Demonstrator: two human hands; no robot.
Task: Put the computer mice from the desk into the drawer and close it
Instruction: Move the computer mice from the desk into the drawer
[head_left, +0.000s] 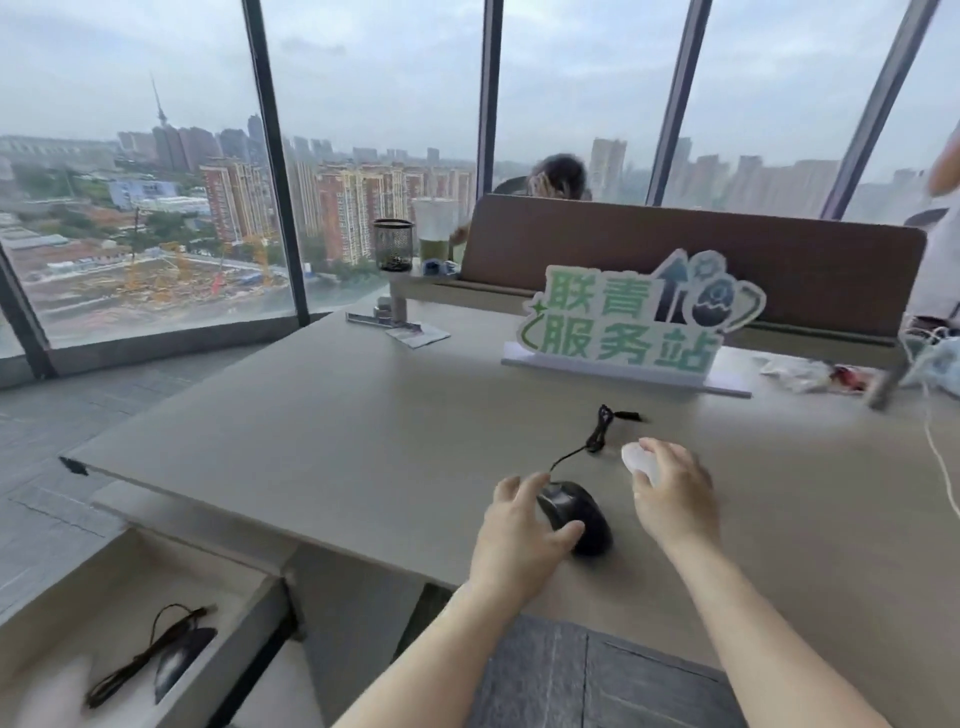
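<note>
- Soft, even daylight came through the tall windows (363, 130) ahead, from a pale overcast sky.
- The tabletop (322, 415) was evenly lit, without glare; shadows were faint, only a slight dark patch under the black mouse (582, 514).
- The wide-angle lens bent the window frames (272, 156) outward, leaning more toward the edges.
- The lower left corner was smeared with blur, and the mouse in the drawer (179, 660) looked soft.
- The right hand (672, 493) showed slight motion blur; the left hand (519, 535) was sharper.
- The distant city looked hazy and low in contrast.
</note>
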